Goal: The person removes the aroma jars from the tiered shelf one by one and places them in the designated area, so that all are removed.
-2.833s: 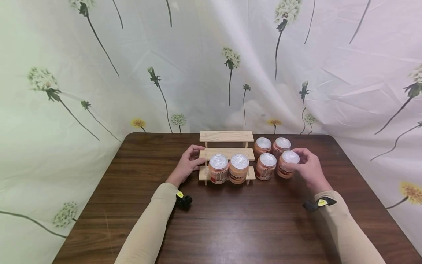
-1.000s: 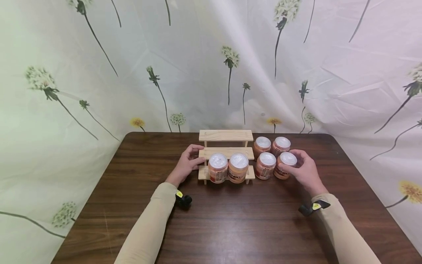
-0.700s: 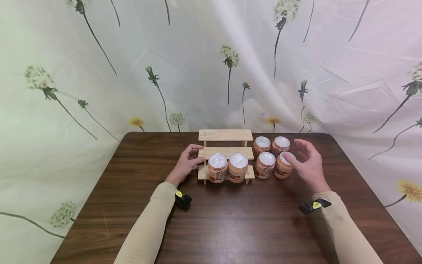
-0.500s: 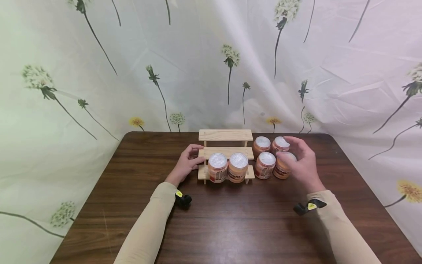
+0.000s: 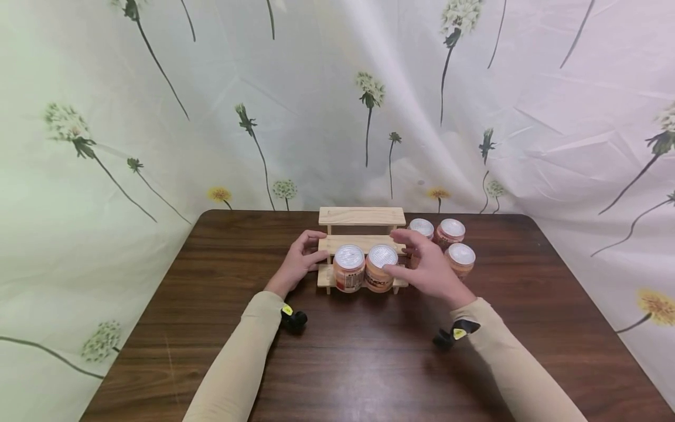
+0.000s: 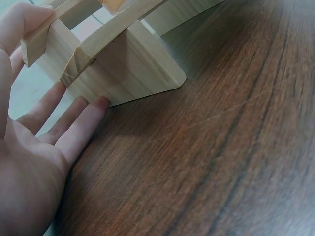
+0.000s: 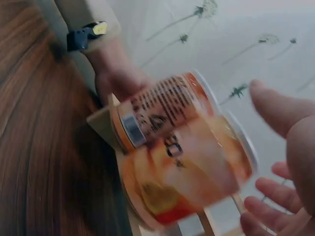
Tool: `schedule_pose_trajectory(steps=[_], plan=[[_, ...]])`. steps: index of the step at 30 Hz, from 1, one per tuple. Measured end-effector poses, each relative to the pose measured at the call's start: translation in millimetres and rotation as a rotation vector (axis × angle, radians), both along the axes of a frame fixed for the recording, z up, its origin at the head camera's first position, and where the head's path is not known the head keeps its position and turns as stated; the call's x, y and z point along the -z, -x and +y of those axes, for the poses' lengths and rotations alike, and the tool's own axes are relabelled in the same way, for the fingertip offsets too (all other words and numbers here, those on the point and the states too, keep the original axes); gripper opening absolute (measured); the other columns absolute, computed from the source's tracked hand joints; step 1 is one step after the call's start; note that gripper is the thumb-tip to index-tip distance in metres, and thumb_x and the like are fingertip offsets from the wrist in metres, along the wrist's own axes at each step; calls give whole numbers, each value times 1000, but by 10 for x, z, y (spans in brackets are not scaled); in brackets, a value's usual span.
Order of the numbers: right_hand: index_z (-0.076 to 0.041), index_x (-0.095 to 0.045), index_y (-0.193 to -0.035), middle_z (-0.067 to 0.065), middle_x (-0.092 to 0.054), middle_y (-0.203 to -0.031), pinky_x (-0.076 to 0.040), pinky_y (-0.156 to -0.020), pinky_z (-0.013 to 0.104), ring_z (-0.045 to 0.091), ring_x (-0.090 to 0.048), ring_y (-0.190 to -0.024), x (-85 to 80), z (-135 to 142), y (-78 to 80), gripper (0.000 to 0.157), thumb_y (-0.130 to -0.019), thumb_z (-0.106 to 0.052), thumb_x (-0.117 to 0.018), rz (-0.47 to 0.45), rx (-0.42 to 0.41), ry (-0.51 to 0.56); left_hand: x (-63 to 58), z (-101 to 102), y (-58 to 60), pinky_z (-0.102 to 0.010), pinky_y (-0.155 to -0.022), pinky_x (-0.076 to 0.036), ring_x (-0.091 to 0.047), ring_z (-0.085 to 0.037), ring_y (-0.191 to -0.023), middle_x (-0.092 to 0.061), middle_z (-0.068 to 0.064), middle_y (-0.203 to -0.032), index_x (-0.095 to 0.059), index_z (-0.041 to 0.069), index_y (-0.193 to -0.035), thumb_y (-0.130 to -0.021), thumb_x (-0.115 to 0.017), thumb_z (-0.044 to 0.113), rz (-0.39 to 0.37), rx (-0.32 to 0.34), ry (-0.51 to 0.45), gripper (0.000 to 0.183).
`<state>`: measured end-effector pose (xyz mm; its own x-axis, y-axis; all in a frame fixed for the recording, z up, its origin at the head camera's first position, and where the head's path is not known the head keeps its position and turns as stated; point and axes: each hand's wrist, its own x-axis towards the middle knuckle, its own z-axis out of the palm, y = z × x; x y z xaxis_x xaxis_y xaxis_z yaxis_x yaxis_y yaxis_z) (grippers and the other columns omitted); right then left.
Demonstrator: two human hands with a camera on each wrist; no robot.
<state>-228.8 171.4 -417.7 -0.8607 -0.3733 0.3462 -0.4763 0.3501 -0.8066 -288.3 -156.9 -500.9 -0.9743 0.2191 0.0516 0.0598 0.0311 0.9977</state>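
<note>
A three-step wooden display rack (image 5: 361,215) stands on the table. Two jars with orange labels and clear ridged lids, a left jar (image 5: 349,275) and a right jar (image 5: 378,277), sit side by side on its lowest step. My left hand (image 5: 297,261) grips the left end of the middle step; in the left wrist view its lower fingers touch the side panel (image 6: 118,69). My right hand (image 5: 429,271) is spread beside the right jar, holding nothing. In the right wrist view, a gap shows between its thumb and the jar (image 7: 192,172).
Right of the rack are more such jars on the brown wooden table (image 5: 337,363): a back-left jar (image 5: 422,226), a back-right jar (image 5: 451,231) and a front-right jar (image 5: 460,258). The right hand largely covers another. A dandelion-print cloth (image 5: 316,117) hangs behind.
My right hand first shifted the front-right jar slightly left, then let go of it. It has since moved left to the jars on the rack. My left hand has stayed put.
</note>
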Motion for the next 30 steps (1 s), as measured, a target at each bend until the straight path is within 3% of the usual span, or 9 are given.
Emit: schedule_pose_trajectory(steps=[3, 7, 12, 22, 30], plan=[[0, -54, -146, 19, -60, -143, -53, -103, 54, 35, -64, -126, 23, -91, -3, 77, -83, -23, -92, -10, -10, -69, 0, 5, -1, -36, -82, -61, -61, -26, -114, -48, -19, -138, -53, 9, -141, -101, -72, 11, -1, 1, 5, 44], [-2, -59, -141, 11, -66, -132, -57, -95, 48, 29, -71, -112, 47, -157, -11, 73, -81, -26, -94, 20, 14, -117, 1, 9, 1, -35, -81, -61, -61, -25, -113, -47, -19, -138, -53, 9, -141, -101, -72, 12, -1, 2, 2, 44], [-3, -63, -134, 7, -70, -120, -57, -93, 44, 22, -71, -106, 63, -187, -6, 66, -80, -24, -94, 28, 28, -84, -5, 6, 10, -33, -80, -61, -62, -23, -112, -49, -18, -137, -53, 9, -141, -101, -71, 11, 5, -2, -5, 44], [-10, -66, -125, 6, -70, -115, -56, -96, 42, 20, -69, -104, 105, -241, -24, 55, -79, -16, -95, -71, 55, 27, -16, -4, -7, -32, -79, -60, -61, -21, -111, -48, -17, -138, -52, 8, -143, -102, -71, 12, 1, -5, 8, 45], [-10, -67, -120, 7, -70, -111, -56, -93, 42, 21, -68, -99, 148, -244, -32, 53, -77, -17, -97, -85, 75, 77, -22, 11, -20, -34, -80, -61, -61, -23, -111, -49, -19, -138, -53, 9, -142, -102, -71, 10, -1, -8, 17, 44]])
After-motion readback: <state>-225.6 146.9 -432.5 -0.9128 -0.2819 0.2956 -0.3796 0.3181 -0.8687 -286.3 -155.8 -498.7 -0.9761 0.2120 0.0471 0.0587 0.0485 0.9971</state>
